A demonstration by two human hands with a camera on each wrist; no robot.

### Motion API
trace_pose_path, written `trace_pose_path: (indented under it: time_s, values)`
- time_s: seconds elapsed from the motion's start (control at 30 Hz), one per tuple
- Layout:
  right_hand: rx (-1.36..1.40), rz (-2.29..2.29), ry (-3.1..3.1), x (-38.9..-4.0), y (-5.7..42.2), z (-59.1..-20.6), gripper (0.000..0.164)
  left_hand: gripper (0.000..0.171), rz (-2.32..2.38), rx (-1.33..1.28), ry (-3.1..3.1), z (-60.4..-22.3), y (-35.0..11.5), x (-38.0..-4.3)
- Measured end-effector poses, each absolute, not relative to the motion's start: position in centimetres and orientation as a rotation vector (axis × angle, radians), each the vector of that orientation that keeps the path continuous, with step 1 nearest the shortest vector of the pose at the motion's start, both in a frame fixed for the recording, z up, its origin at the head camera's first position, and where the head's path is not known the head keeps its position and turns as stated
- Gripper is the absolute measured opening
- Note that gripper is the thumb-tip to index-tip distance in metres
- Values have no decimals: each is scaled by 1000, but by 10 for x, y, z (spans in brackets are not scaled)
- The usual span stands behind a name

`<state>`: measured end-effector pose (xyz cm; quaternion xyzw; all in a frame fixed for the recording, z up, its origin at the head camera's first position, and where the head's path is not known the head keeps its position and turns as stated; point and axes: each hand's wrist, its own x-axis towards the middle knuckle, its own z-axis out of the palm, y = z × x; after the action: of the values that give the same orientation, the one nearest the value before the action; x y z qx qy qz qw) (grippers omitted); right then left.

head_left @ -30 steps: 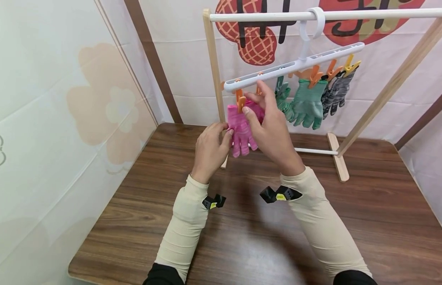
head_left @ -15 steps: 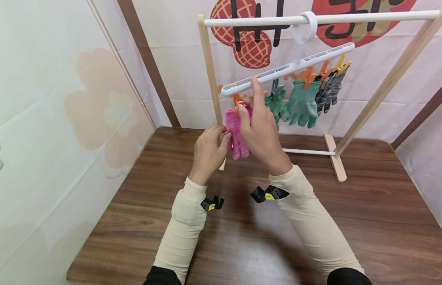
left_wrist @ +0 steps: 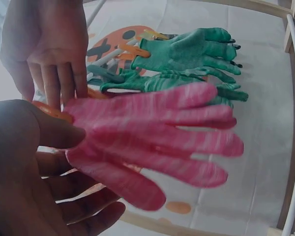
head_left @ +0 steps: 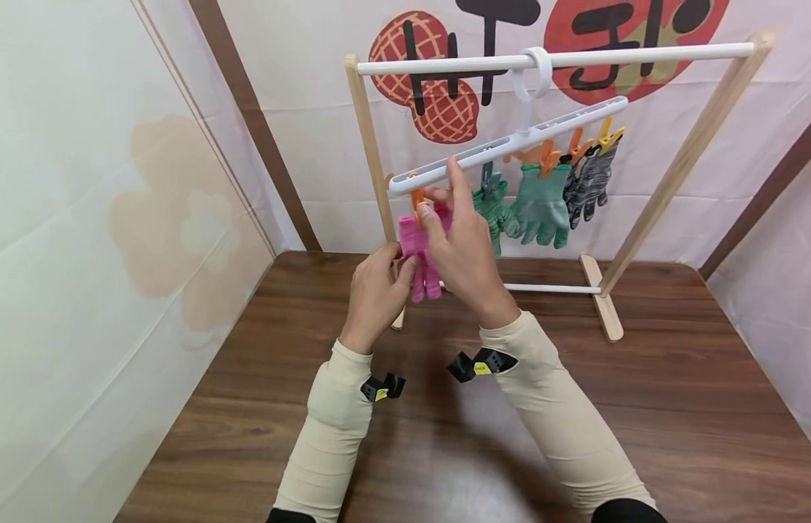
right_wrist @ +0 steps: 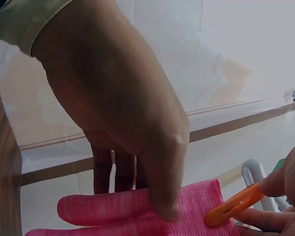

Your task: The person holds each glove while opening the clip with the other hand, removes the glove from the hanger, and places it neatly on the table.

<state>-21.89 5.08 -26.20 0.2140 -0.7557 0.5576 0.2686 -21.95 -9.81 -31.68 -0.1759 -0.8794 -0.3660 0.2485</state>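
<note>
A pink striped glove [head_left: 412, 236] hangs from the low left end of a white hanger [head_left: 539, 134], gripped at its cuff by an orange clothespin [right_wrist: 233, 205]. My left hand [head_left: 379, 290] pinches the glove's edge between thumb and fingers, just below the cuff. In the left wrist view, the glove [left_wrist: 152, 132] spreads sideways from the left thumb. My right hand [head_left: 470, 254] pinches the orange clothespin's handles with thumb and fingers, while its index finger reaches up to the hanger bar. The right palm hides part of the glove in the head view.
A white rail [head_left: 640, 56] on a wooden frame [head_left: 679, 174] carries the hanger. Further right hang green gloves [head_left: 542, 200] and a grey-black glove [head_left: 591, 185], held by orange and yellow clothespins [head_left: 609, 136]. The rack stands on a brown table [head_left: 261, 407].
My right hand has moved left from beside the pink glove onto the orange clothespin, taking hold of its handles. My left hand keeps its pinch on the glove. The head view has shifted slightly.
</note>
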Motion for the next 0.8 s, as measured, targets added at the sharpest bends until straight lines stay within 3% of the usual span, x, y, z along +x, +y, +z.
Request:
trace_pose_path:
  time_s: [0.8]
  values:
    - [676, 1631, -1982, -226, 54, -255, 68, 17, -1254, -445, -2216, -310, -90, -225]
